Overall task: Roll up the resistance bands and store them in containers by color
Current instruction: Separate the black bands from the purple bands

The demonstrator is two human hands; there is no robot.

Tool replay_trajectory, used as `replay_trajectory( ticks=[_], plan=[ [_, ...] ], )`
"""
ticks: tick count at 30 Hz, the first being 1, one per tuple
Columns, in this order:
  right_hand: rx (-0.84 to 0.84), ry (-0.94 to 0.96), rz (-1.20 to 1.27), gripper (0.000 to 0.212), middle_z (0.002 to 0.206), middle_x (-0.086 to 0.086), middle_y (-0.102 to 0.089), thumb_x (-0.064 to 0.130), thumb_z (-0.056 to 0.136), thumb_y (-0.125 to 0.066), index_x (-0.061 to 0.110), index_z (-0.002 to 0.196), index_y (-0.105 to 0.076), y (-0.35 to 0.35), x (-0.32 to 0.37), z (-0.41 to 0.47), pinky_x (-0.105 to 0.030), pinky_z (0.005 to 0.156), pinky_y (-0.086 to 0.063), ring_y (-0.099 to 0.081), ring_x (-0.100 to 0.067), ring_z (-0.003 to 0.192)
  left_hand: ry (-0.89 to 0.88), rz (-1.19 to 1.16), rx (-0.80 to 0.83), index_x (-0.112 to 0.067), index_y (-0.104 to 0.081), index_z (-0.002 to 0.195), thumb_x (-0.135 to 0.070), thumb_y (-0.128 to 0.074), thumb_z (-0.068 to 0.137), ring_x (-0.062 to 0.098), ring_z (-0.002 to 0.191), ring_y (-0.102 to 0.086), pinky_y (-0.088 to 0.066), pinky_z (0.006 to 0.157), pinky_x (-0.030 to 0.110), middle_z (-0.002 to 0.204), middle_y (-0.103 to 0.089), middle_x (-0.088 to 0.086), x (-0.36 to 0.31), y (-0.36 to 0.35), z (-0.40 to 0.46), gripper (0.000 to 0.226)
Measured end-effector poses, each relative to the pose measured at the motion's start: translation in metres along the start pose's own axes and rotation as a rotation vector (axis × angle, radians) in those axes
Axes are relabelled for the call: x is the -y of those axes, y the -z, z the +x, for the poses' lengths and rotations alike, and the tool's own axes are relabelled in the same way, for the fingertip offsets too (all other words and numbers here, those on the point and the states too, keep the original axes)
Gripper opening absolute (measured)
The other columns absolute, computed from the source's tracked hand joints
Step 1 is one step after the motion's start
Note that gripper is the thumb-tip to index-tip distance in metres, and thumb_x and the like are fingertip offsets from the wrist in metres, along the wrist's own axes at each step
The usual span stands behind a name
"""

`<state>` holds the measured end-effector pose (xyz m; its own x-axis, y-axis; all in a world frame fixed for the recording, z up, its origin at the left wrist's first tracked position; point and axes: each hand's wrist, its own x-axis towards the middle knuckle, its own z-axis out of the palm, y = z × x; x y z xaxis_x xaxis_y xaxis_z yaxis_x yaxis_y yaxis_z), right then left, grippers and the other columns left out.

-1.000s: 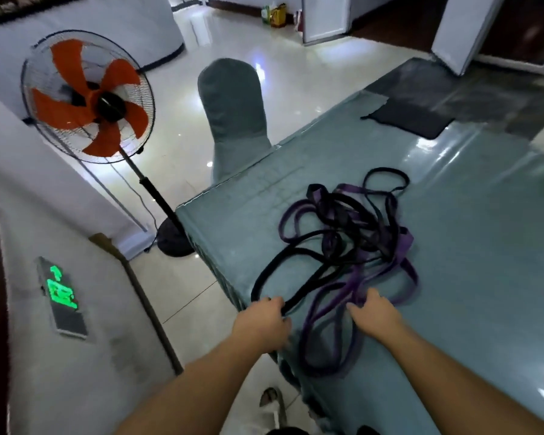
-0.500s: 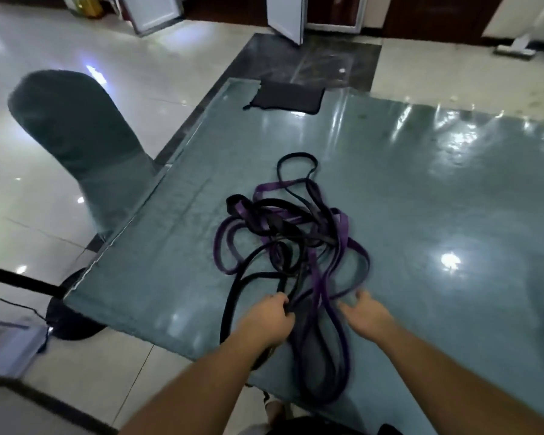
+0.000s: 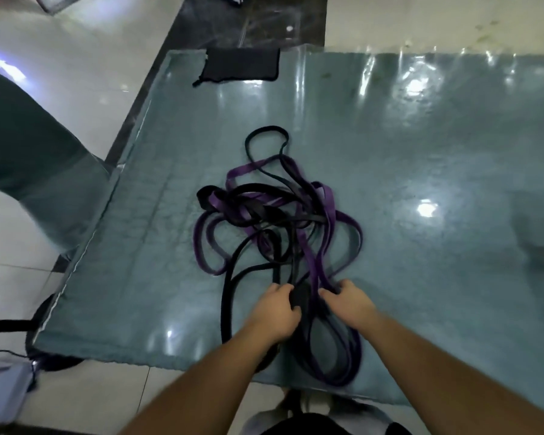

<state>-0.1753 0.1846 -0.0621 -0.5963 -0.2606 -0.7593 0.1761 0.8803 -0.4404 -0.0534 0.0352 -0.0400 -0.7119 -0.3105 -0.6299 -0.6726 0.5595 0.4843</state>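
Note:
A tangle of black resistance bands (image 3: 266,138) and purple resistance bands (image 3: 328,202) lies in the middle of the teal-covered table (image 3: 421,152), with loops trailing to the near edge. My left hand (image 3: 275,312) grips a black band near the front of the pile. My right hand (image 3: 347,298) sits just beside it, its fingers curled over purple strands. The two hands are almost touching.
A flat black pouch (image 3: 241,65) lies at the table's far left corner. A chair in a grey-green cover (image 3: 29,158) stands at the left side. A fan base (image 3: 44,337) and cable are on the tiled floor by the near left corner.
The view has swung right and down onto the table, and the fan has left the frame. My right hand has moved in next to the left and closed on the purple strands.

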Motion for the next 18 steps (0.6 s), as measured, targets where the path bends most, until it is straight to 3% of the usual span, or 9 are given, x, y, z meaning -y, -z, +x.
replay_trajectory(
  ticks=[3, 6, 9, 13, 16, 18],
  plan=[
    [0.002, 0.010, -0.023, 0.068, 0.138, -0.011, -0.063, 0.056, 0.094, -0.061, 0.009, 0.142, -0.051, -0.001, 0.004, 0.000, -0.035, 0.098, -0.049, -0.062, -0.031, 0.124, 0.054, 0.011, -0.054, -0.020, -0.046, 0.146, -0.036, -0.052, 0.100, 0.024, 0.129, -0.051, -0.046, 0.105, 0.037, 0.146, -0.044, 0.002, 0.010, 0.001, 0.003, 0.049],
    [0.007, 0.012, -0.017, 0.067, 0.139, -0.012, -0.063, 0.055, 0.095, -0.059, 0.008, 0.143, -0.051, -0.002, 0.005, 0.001, -0.038, 0.103, -0.049, -0.061, -0.031, 0.125, 0.099, 0.077, -0.268, -0.021, -0.044, 0.143, -0.039, -0.057, 0.098, 0.025, 0.132, -0.044, -0.045, 0.106, 0.041, 0.147, -0.041, 0.005, 0.020, 0.004, 0.006, 0.051],
    [0.006, 0.007, -0.009, 0.068, 0.139, -0.012, -0.061, 0.055, 0.096, -0.059, 0.009, 0.144, -0.048, -0.001, 0.005, 0.000, -0.040, 0.103, -0.050, -0.060, -0.032, 0.125, 0.095, 0.193, -0.433, -0.019, -0.033, 0.153, -0.052, -0.061, 0.093, 0.026, 0.147, -0.030, -0.036, 0.118, 0.041, 0.160, -0.031, 0.006, 0.024, 0.011, 0.014, 0.074],
    [-0.206, 0.035, -0.084, 0.058, 0.135, -0.018, -0.051, 0.048, 0.096, -0.061, 0.006, 0.134, -0.047, 0.001, 0.009, -0.009, -0.047, 0.104, -0.047, -0.054, -0.038, 0.124, 0.123, 0.290, -0.229, -0.017, -0.028, 0.158, -0.067, -0.058, 0.089, 0.028, 0.150, -0.029, -0.025, 0.123, 0.044, 0.162, -0.034, 0.007, 0.023, 0.018, 0.034, 0.090],
    [-0.378, 0.201, -0.041, 0.037, 0.123, -0.011, -0.053, 0.035, 0.097, -0.064, 0.010, 0.121, -0.051, 0.004, 0.016, -0.018, -0.044, 0.098, -0.049, -0.055, -0.031, 0.114, 0.152, 0.441, -0.184, -0.018, -0.036, 0.150, -0.049, -0.065, 0.089, 0.031, 0.139, -0.039, -0.030, 0.117, 0.043, 0.150, -0.043, 0.010, 0.023, 0.010, 0.039, 0.075],
    [-0.350, 0.293, -0.005, 0.028, 0.114, -0.005, -0.058, 0.034, 0.098, -0.063, 0.016, 0.116, -0.054, 0.004, 0.024, -0.022, -0.040, 0.092, -0.051, -0.060, -0.024, 0.104, 0.181, 0.459, -0.182, -0.016, -0.039, 0.146, -0.039, -0.065, 0.091, 0.032, 0.135, -0.044, -0.033, 0.113, 0.042, 0.146, -0.046, 0.010, 0.021, 0.007, 0.039, 0.066]
  ],
)
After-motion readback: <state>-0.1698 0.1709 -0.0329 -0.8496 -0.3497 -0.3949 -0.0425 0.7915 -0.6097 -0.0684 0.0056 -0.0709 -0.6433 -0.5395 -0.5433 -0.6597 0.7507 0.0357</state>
